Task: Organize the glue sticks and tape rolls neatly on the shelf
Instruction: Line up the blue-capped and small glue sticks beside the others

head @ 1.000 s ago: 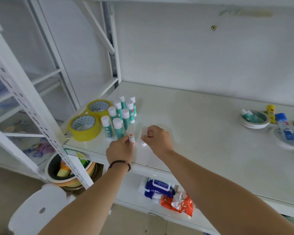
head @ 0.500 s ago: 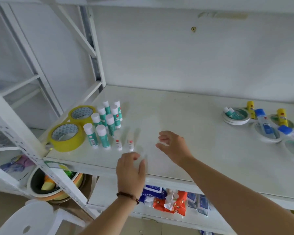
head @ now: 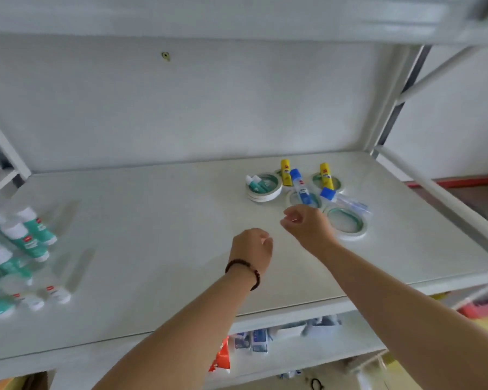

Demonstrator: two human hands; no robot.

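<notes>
On the white shelf [head: 158,226], several green-and-white glue sticks [head: 26,237] stand grouped at the far left, with two small white ones [head: 57,293] in front. At the back right lie white tape rolls [head: 264,190] [head: 347,223] with glue sticks across them: small green ones [head: 255,183], two yellow [head: 285,173] [head: 326,175] and two blue-capped [head: 300,187] [head: 344,201]. My right hand [head: 307,226] hovers just in front of this pile, fingers loosely curled, holding nothing. My left hand [head: 251,249], with a dark bead bracelet, is over the shelf's middle, fingers curled and empty.
A lower shelf [head: 293,353] holds packets in blue, white and orange [head: 220,358]. White frame posts and a diagonal brace [head: 400,99] rise at the right rear corner. The back wall [head: 181,108] is plain, and another shelf board [head: 209,18] hangs overhead.
The view has swung right. Both hands let go of the small white glue sticks at the left group and moved right, toward the tape rolls and coloured sticks.
</notes>
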